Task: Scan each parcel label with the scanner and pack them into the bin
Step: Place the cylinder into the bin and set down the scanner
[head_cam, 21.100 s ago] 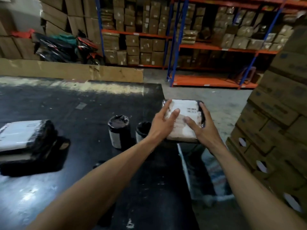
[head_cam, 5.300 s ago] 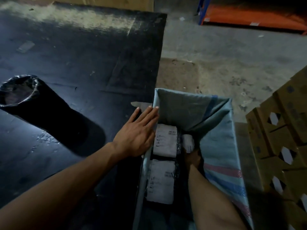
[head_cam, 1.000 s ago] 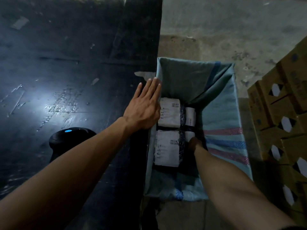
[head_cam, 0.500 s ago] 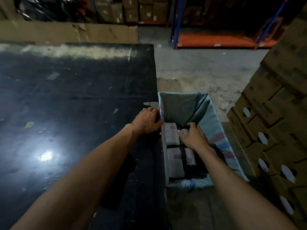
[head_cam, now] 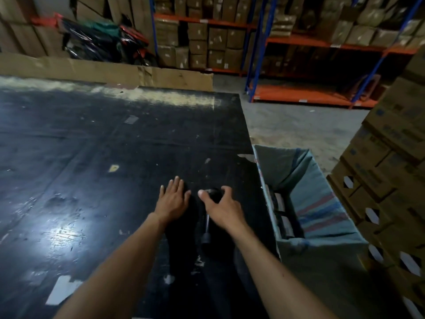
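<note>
My left hand point(head_cam: 173, 200) lies flat on the black table point(head_cam: 96, 157), fingers spread, holding nothing. Just right of it, my right hand point(head_cam: 224, 207) curls over the head of the black scanner point(head_cam: 212, 194), thumb on its left side and fingers on its right. The scanner's thin neck and dark foot point(head_cam: 206, 239) show below my palm. The bin point(head_cam: 322, 199), lined with a blue-grey woven sack, stands against the table's right edge. Inside it lie white-labelled parcels in black wrap point(head_cam: 279, 201), partly hidden by the bin wall.
Stacked cardboard cartons point(head_cam: 386, 180) rise close to the bin's right side. A cardboard sheet point(head_cam: 110, 70) stands along the table's far edge. Blue and orange racks point(head_cam: 299, 42) hold boxes beyond a grey concrete floor point(head_cam: 299, 125). Paper scraps point(head_cam: 62, 292) lie on the table near me.
Both hands have left the bin: the left moved from the bin's rim to lie flat on the table, and the right came out of the bin onto the scanner.
</note>
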